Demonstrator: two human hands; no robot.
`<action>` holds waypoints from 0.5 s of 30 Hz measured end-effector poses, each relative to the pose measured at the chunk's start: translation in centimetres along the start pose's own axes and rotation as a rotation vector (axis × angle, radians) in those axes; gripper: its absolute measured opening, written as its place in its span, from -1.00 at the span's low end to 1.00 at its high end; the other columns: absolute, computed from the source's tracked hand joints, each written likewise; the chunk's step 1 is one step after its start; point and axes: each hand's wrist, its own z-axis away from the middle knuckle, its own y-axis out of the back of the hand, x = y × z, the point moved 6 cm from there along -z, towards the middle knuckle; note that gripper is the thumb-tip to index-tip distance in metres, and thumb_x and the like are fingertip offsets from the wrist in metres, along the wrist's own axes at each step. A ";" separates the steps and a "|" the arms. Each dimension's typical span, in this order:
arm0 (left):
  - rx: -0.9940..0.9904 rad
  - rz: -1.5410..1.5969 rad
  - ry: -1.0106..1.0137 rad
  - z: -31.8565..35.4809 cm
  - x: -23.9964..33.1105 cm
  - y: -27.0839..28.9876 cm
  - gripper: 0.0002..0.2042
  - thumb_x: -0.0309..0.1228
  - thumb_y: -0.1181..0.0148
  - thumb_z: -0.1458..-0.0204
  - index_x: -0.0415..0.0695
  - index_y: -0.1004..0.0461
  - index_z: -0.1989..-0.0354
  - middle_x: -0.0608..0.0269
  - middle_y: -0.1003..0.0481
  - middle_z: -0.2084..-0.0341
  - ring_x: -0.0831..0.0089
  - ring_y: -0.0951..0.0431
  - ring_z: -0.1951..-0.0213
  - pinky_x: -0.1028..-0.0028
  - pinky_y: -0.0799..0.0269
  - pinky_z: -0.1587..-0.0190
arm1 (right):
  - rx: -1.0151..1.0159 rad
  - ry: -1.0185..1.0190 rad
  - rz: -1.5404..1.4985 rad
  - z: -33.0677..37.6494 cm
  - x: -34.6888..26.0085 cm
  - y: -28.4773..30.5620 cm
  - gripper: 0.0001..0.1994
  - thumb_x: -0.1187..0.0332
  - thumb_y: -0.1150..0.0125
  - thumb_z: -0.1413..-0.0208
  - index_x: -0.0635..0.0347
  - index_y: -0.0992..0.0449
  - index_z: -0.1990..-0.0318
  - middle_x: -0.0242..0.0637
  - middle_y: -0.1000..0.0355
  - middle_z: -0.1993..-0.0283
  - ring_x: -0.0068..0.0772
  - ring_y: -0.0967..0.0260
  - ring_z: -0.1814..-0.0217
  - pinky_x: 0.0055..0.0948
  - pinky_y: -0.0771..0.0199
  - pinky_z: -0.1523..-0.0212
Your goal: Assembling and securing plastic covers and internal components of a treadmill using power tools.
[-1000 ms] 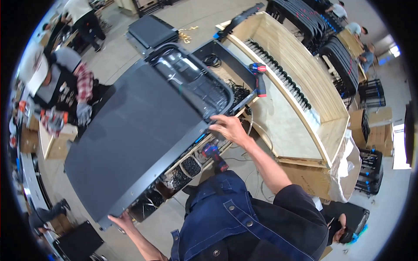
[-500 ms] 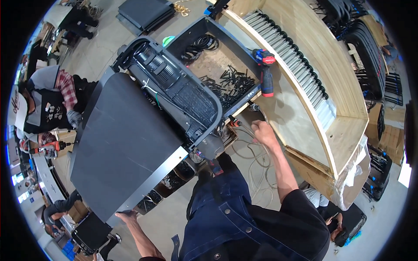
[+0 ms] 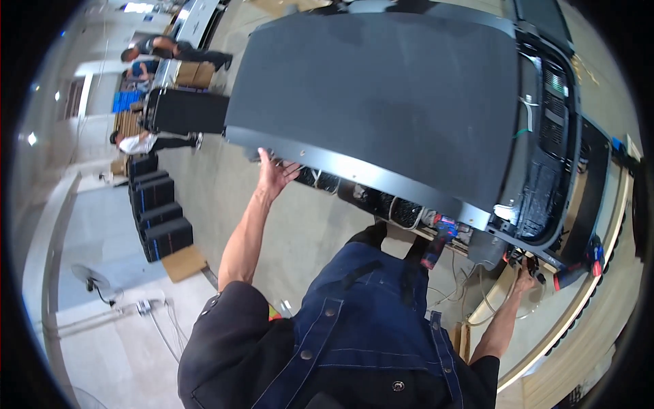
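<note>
We face the broad dark belt [image 3: 375,95] side on – it lies beyond both our hands, its long axis running left to right across us and slanting nearer toward the right. The metal rail [image 3: 354,169] along its near edge follows the same line, so that rail sits between us and the belt.

Our left hand [image 3: 274,178] is the nearer one to the rail: it is at the left part, thumb up by the edge, fingers spread toward the right and not wrapped round anything we can make out. Our right hand [image 3: 523,281] is past the rail's other end, just below the near corner of the motor bay [image 3: 573,150]. Its fingers meet a dark tool [image 3: 535,264] there – whether they grip it or only touch it, we cannot tell.

Between our hands, below the rail, we have small black parts [image 3: 407,213] and a blue-and-red drill [image 3: 442,240]; a second drill [image 3: 575,274] lies just right of our right hand
</note>
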 end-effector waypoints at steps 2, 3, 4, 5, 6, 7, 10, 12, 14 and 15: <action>-0.008 -0.008 -0.051 1.7 -1.6 4.7 0.04 0.53 0.38 -0.09 -0.29 -0.17 -0.35 -0.03 -0.47 0.03 0.19 -0.58 0.09 0.15 -0.58 0.08 | -0.085 -0.188 0.245 1.9 -3.1 -1.5 -0.69 0.28 -0.58 0.03 0.33 -0.68 0.23 -0.40 -0.56 0.40 -0.56 -0.33 0.51 -0.45 -0.39 0.45; 0.052 -0.075 -0.024 1.6 -3.6 7.5 -0.03 0.50 0.27 -0.10 -0.26 -0.28 -0.26 0.05 -0.55 0.15 0.23 -0.62 0.18 0.20 -0.61 0.12 | -0.070 -0.184 0.385 2.9 -5.5 -1.1 -0.68 0.21 -0.56 0.02 0.29 -0.69 0.25 -0.39 -0.56 0.40 -0.57 -0.32 0.51 -0.49 -0.37 0.45; 0.054 -0.177 0.060 1.2 -5.6 8.0 -0.17 0.39 0.08 -0.15 -0.24 -0.36 -0.18 0.11 -0.59 0.23 0.26 -0.64 0.23 0.21 -0.62 0.16 | -0.073 -0.148 0.419 3.3 -7.3 1.3 -0.67 0.17 -0.56 0.02 0.28 -0.68 0.31 -0.42 -0.54 0.42 -0.58 -0.30 0.51 -0.49 -0.37 0.44; 0.138 -0.344 0.138 0.8 -7.6 9.7 -0.29 0.30 -0.02 -0.18 -0.16 -0.39 -0.15 0.17 -0.58 0.22 0.33 -0.62 0.25 0.26 -0.61 0.15 | -0.103 -0.094 0.206 4.5 -9.2 2.9 -0.67 0.17 -0.56 0.01 0.28 -0.67 0.30 -0.43 -0.53 0.41 -0.58 -0.31 0.48 -0.47 -0.38 0.41; 0.156 -0.417 0.184 -0.1 -9.0 10.6 -0.36 0.15 -0.15 -0.19 -0.18 -0.39 -0.18 0.18 -0.59 0.19 0.36 -0.62 0.26 0.29 -0.61 0.18 | -0.080 -0.058 0.337 5.3 -11.4 5.5 -0.64 0.16 -0.56 0.00 0.29 -0.66 0.24 -0.44 -0.54 0.38 -0.57 -0.33 0.43 -0.46 -0.39 0.36; 0.171 -0.395 0.174 -0.7 -9.8 12.4 -0.36 0.15 -0.15 -0.19 -0.18 -0.39 -0.18 0.18 -0.59 0.19 0.36 -0.62 0.26 0.29 -0.61 0.18 | -0.092 0.067 0.249 8.5 -16.0 5.7 -0.62 0.15 -0.54 -0.03 0.29 -0.65 0.18 -0.38 -0.55 0.31 -0.53 -0.37 0.34 -0.45 -0.42 0.27; 0.216 -0.454 0.155 -6.1 -12.4 15.8 -0.54 0.01 -0.21 -0.19 -0.16 -0.52 -0.01 0.20 -0.62 0.25 0.38 -0.64 0.26 0.30 -0.59 0.21 | -0.016 0.094 0.280 13.9 -24.8 12.8 -0.52 0.17 -0.43 -0.14 0.46 -0.58 -0.01 -0.18 -0.57 0.05 -0.35 -0.44 0.09 -0.35 -0.49 -0.03; 0.287 -0.625 -0.025 -9.8 -11.6 17.7 -0.61 -0.11 -0.30 -0.14 -0.21 -0.59 0.08 0.12 -0.66 0.34 0.31 -0.67 0.25 0.28 -0.57 0.22 | 0.041 0.066 0.146 19.2 -30.7 15.0 -0.37 0.13 -0.41 -0.14 0.55 -0.42 -0.15 -0.03 -0.48 -0.08 -0.19 -0.49 -0.04 -0.27 -0.59 -0.09; 0.297 -0.775 -0.169 -12.5 -10.3 17.1 -0.65 -0.14 -0.30 -0.13 -0.20 -0.59 0.12 0.07 -0.65 0.36 0.22 -0.67 0.24 0.25 -0.56 0.20 | 0.115 0.091 -0.013 23.8 -33.6 15.3 -0.37 0.14 -0.40 -0.14 0.55 -0.40 -0.16 -0.03 -0.47 -0.09 -0.18 -0.49 -0.04 -0.25 -0.59 -0.09; 0.341 -0.941 -0.328 -13.0 -8.5 16.1 -0.68 -0.17 -0.29 -0.13 -0.20 -0.60 0.16 0.01 -0.65 0.38 0.12 -0.67 0.23 0.22 -0.55 0.18 | 0.161 0.091 -0.185 26.3 -34.5 15.5 -0.37 0.16 -0.40 -0.14 0.54 -0.38 -0.17 -0.03 -0.46 -0.10 -0.17 -0.49 -0.05 -0.23 -0.58 -0.09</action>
